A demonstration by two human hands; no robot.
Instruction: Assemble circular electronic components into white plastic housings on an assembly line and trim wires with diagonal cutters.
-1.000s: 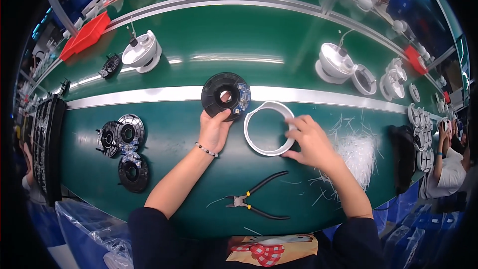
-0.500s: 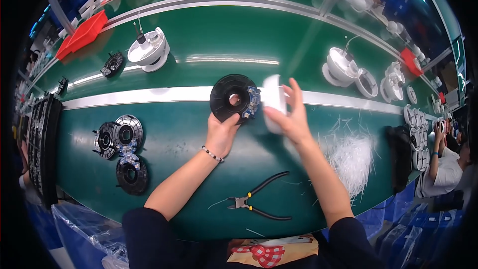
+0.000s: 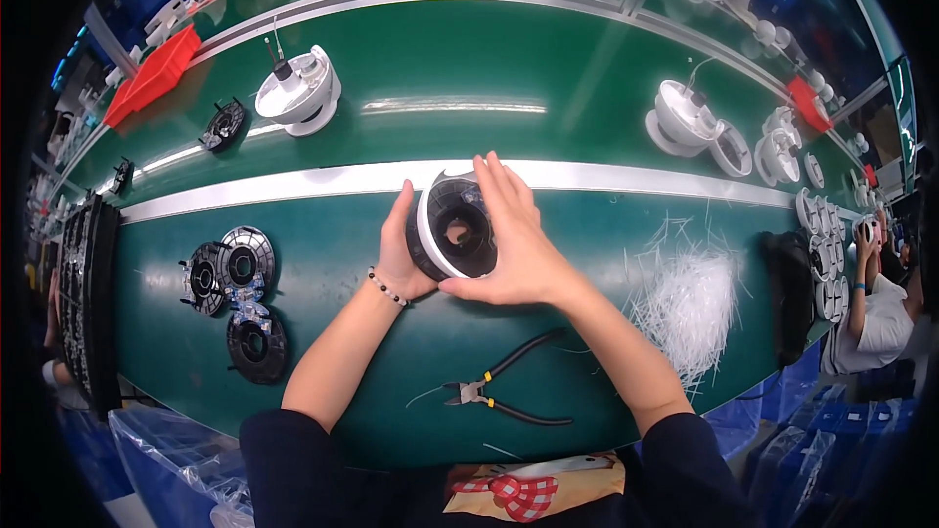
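A black round base (image 3: 445, 212) with a hole in its middle and a circuit board on it is between my hands, above the workbench. Around it sits a white ring-shaped cover (image 3: 427, 240); whether the two are locked together I cannot tell. My left hand (image 3: 399, 252) cradles the left side and underside, thumb pointing up. From the right, my right hand (image 3: 520, 244) wraps the white cover, its fingers over the far edge and thumb at the near edge. Below them, side cutters (image 3: 473, 392) with black handles lie open on the bench.
Several black bases (image 3: 256, 342) with circuit boards lie at left. A heap of clear plastic strands (image 3: 690, 318) is on the right, before a black bag (image 3: 785, 303). White housings (image 3: 298, 98) and a red tray (image 3: 156, 76) stand on the far green surface. A co-worker (image 3: 875, 313) sits at far right.
My right hand has brought the white cover leftward onto the black base, which was apart from it. My left hand has shifted slightly left and lower, its thumb now raised.
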